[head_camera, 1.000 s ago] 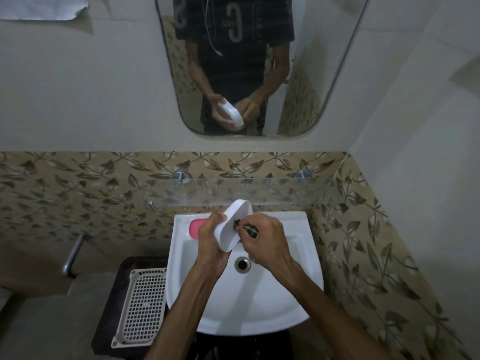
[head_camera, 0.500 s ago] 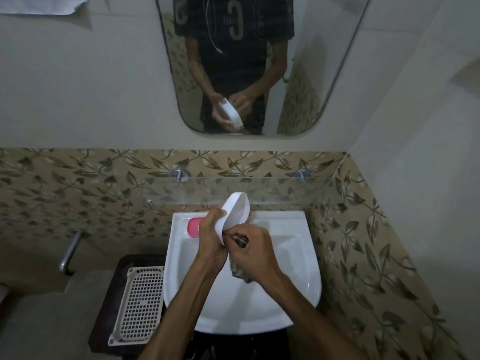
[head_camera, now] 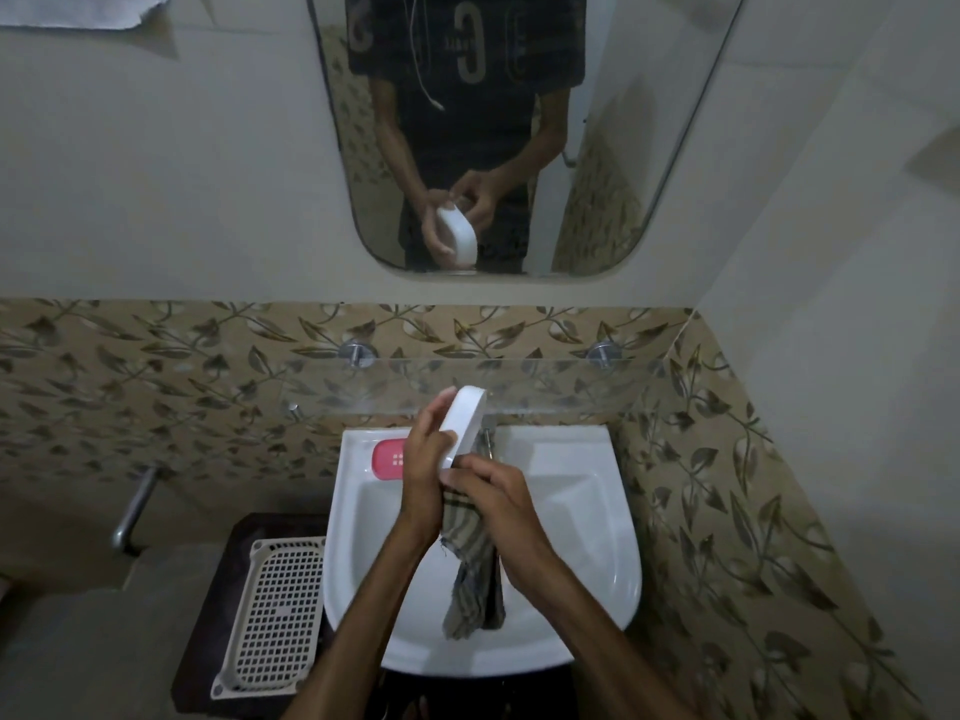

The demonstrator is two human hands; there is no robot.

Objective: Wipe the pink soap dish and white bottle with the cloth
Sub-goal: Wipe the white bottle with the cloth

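Note:
My left hand grips a white oval dish-shaped piece, held on edge above the white sink. My right hand holds a striped cloth against the lower end of that white piece; the cloth's tail hangs down into the basin. A pink soap dish lies on the sink's back left ledge, partly behind my left hand. No white bottle shows.
A glass shelf runs across the wall just above the sink, with a mirror over it. A white slotted tray lies on a dark surface to the left. A metal pipe sticks out further left.
My right hand has slid down the white piece with the cloth, and more of the cloth now hangs into the basin. My left hand has raised the piece slightly.

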